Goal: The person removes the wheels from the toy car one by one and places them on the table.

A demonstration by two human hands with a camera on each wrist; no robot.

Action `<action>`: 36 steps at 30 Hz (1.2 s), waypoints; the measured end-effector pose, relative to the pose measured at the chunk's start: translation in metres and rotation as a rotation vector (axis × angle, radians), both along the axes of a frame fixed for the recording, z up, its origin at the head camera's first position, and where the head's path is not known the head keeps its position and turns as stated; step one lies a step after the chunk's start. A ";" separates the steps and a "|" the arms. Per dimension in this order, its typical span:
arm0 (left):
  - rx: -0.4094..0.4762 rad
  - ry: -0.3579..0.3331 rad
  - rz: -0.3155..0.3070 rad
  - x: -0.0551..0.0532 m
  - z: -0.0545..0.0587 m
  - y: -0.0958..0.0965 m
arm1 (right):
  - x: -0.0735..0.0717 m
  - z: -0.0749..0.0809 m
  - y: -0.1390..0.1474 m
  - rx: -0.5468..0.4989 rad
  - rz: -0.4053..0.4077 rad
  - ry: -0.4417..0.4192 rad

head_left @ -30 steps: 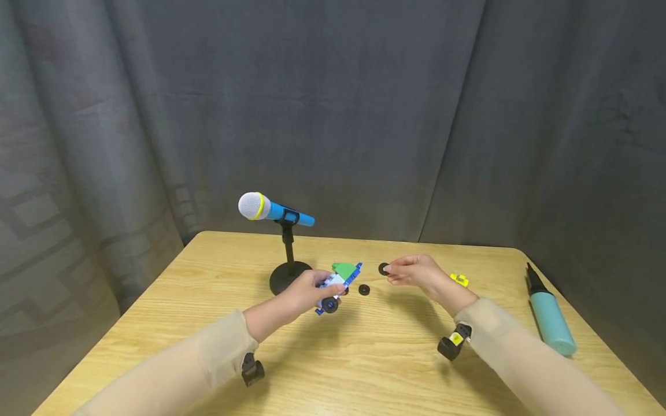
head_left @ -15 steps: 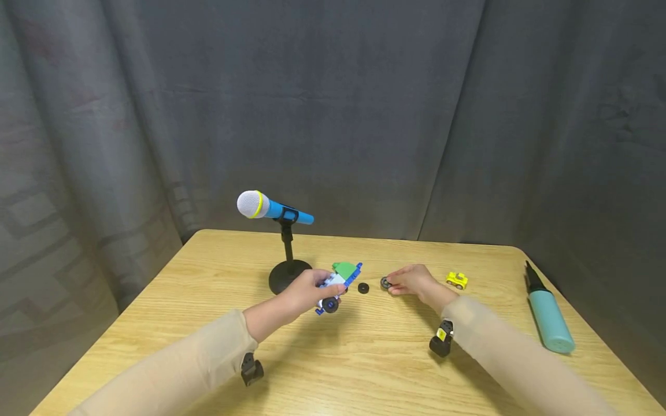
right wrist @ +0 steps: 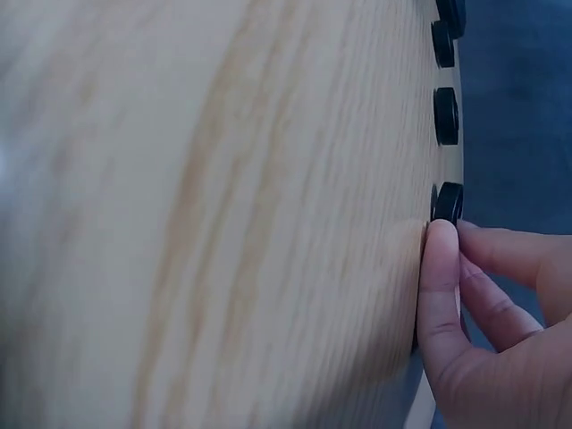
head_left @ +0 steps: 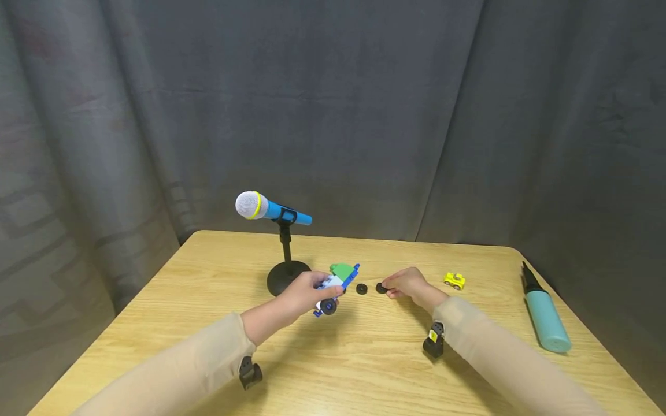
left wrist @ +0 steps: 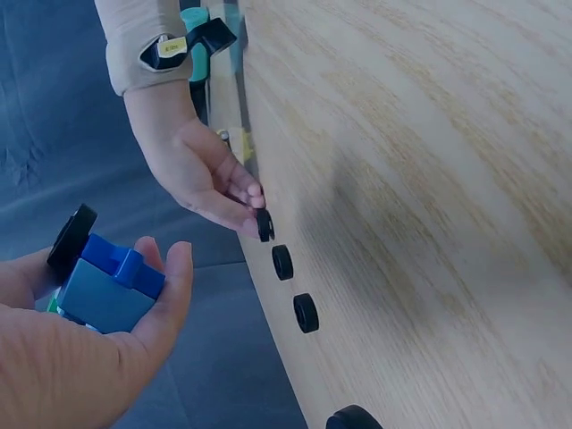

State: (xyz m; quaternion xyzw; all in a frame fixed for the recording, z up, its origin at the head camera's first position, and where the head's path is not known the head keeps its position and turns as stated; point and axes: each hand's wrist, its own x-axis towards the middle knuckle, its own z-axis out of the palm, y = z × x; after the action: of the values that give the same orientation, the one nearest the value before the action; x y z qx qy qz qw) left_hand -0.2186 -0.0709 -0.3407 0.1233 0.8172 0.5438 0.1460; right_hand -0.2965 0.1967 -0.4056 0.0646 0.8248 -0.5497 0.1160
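Note:
My left hand [head_left: 306,293] grips a toy car [head_left: 330,285] of blue, white and green building blocks, held up over the table. A black wheel [head_left: 328,306] sits on its near side; in the left wrist view its blue end faces me, thumb and fingers around it. On the table, my right hand [head_left: 411,283] pinches a loose black wheel [right wrist: 451,204] between thumb and fingers, close over the wood. Two more loose wheels lie in a row beyond it, a nearer wheel [left wrist: 282,262] and a farther wheel [left wrist: 307,313]; the toy mostly hides the farther one in the head view.
A blue microphone [head_left: 273,210] on a black stand [head_left: 283,279] stands behind my left hand. Right of my right hand is a small yellow toy car [head_left: 455,281]. Near the table's right edge lies a teal hand pump [head_left: 547,321]. Dark curtains hang behind the table [head_left: 333,370].
My right hand has come down and slightly left with the pinched wheel, turning it flatter near the table beside the other wheels. The yellow car has come into full view. The left hand holds nearly still.

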 end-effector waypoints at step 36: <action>-0.017 -0.042 0.047 0.002 -0.005 -0.002 | 0.010 0.008 0.003 -0.008 0.031 -0.012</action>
State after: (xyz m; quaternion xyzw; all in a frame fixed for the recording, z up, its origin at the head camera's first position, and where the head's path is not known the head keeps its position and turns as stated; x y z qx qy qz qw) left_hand -0.2165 -0.0725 -0.3460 0.0915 0.8212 0.5426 0.1511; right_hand -0.2861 0.1995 -0.3976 0.0545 0.8227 -0.5508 0.1299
